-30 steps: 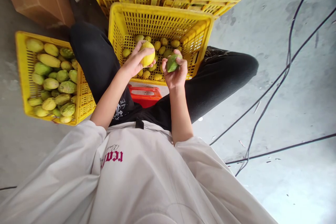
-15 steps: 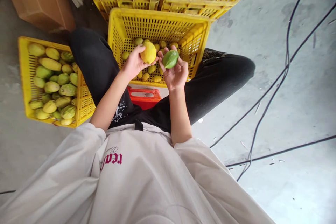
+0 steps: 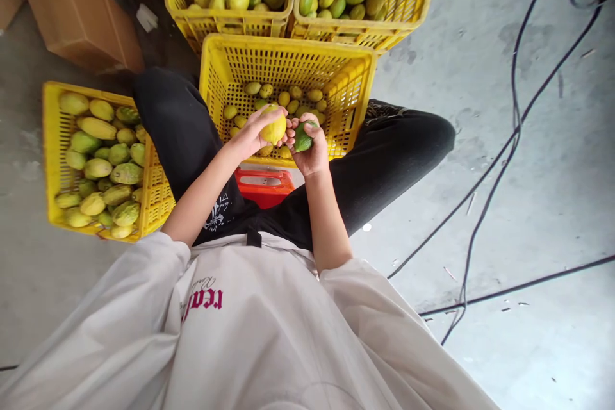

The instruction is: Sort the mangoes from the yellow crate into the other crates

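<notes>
A round yellow lemon (image 3: 273, 130) is held in my left hand (image 3: 253, 133), thumb on top and fingers beneath. My right hand (image 3: 313, 150) is closed around a green lemon (image 3: 303, 138), part of which its fingers cover. The two hands almost meet at their fingertips, above the near side of a yellow plastic crate (image 3: 288, 48) that stands between my legs. Small yellow-green lemons (image 3: 295, 92) lie scattered on that crate's floor, some hidden behind my hands.
Two yellow crates (image 3: 230, 22) (image 3: 355, 29) full of green and yellow lemons stand beyond. Another filled crate (image 3: 52, 160) is at left, with cardboard boxes (image 3: 81, 19) behind it. A red plastic object (image 3: 264, 189) sits below me; black cables (image 3: 516, 125) cross the floor at right.
My right hand has turned inward and its fingers have curled around the green lemon. My left hand has rolled over the yellow lemon slightly. The whole view has shifted a little.
</notes>
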`<state>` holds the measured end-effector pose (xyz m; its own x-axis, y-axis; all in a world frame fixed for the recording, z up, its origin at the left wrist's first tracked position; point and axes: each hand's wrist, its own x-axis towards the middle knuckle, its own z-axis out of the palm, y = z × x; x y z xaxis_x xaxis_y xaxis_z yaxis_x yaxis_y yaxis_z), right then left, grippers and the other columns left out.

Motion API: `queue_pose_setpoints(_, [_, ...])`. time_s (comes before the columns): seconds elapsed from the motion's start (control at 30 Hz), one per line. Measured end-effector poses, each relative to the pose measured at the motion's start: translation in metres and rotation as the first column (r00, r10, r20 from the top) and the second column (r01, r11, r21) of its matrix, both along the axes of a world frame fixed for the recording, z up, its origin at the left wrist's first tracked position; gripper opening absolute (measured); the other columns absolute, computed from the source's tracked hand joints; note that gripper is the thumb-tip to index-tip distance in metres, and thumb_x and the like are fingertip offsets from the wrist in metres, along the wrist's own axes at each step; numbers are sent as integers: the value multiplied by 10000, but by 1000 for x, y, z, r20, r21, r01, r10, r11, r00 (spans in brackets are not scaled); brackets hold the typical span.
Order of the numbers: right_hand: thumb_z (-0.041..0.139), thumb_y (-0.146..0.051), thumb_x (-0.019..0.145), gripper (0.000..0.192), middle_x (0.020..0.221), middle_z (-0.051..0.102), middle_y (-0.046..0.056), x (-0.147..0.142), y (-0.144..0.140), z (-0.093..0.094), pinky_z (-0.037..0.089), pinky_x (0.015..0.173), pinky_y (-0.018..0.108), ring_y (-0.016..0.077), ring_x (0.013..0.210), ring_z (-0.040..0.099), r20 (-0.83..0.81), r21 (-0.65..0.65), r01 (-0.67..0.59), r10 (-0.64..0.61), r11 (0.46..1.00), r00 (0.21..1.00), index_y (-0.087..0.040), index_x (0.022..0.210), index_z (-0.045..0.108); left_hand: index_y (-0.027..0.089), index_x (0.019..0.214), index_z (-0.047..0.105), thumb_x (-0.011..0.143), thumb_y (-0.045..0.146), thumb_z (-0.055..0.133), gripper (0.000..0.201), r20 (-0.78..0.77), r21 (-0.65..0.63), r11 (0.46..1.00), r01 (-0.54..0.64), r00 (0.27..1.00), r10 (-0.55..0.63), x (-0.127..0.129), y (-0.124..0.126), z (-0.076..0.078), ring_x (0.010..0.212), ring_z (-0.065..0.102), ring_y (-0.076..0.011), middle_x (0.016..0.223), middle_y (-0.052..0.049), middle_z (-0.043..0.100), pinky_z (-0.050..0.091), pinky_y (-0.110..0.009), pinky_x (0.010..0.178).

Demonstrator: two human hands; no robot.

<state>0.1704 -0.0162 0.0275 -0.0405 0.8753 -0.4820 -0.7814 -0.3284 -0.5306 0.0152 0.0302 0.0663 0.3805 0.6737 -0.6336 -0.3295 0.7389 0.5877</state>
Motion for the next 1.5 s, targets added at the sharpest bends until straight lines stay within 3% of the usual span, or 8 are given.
queue_pose_setpoints(0.13, [880,-541,855,346,992,779,11,6,2,4,756,805,432,275,1018,802,-89,39,20,-17,999,996,-326,1053,696,191,1279,745,1122,527,500,445,68,-26,998,-65,995,66,-4,5,8,1201,863,-327,1119,-114,872,725,-388,878])
queue_pose_setpoints(0.27, [879,-531,815,384,1088,827,51,9,4,9,755,884,518,344,1205,799,-86,31,43,-41,999,995,-325,1112,751,212,1449,685,1093,528,547,495,88,-20,996,-92,992,94,-10,9,7,1255,851,-338,1189,-108,873,724,-404,942])
queue_pose_setpoints(0.47, [885,-552,842,354,896,755,-16,5,3,13,651,580,262,193,770,744,9,-39,6,-5,999,1000,-303,1006,694,252,1316,696,1052,609,742,446,75,16,1000,-7,997,6,-7,2,-6,998,899,-292,1071,-84,857,671,-298,690])
queue_pose_setpoints(0.6, [911,-518,861,365,820,704,-41,2,1,8,564,476,224,147,625,633,9,-72,-51,51,996,999,-300,995,650,256,1177,718,1043,641,766,411,39,22,999,33,999,-33,-2,-4,-12,844,877,-264,1034,-95,855,591,-286,562])
queue_pose_setpoints(0.8, [914,-428,859,329,937,763,-57,1,2,-2,635,568,210,125,686,654,-6,-50,-17,16,999,1000,-319,1041,662,238,1212,749,1077,726,661,514,22,-25,999,24,999,-24,0,-1,-2,825,871,-238,957,-76,844,635,-274,605])
queue_pose_setpoints(1.1, [835,-616,851,422,1106,814,30,7,4,5,738,788,412,285,1090,811,-70,69,75,-70,995,995,-325,1135,720,189,1377,686,1092,565,561,488,90,-21,989,-150,984,151,-6,4,0,1184,868,-337,1181,-138,874,728,-386,880])
queue_pose_setpoints(1.37, [891,-623,872,407,871,715,-22,6,2,1,704,626,293,219,865,796,-58,21,53,-52,998,997,-324,1023,660,305,1265,619,1017,457,787,336,38,73,990,-125,992,122,-6,-3,-9,727,818,-144,1056,1,812,600,-229,641])
queue_pose_setpoints(1.5, [905,-580,885,386,897,716,-14,0,2,7,634,531,250,200,807,767,-12,-18,2,-2,1000,1000,-318,1005,648,317,1308,628,1021,507,803,386,63,35,997,-72,996,70,-5,-4,-10,693,804,-143,1019,9,811,585,-239,607])
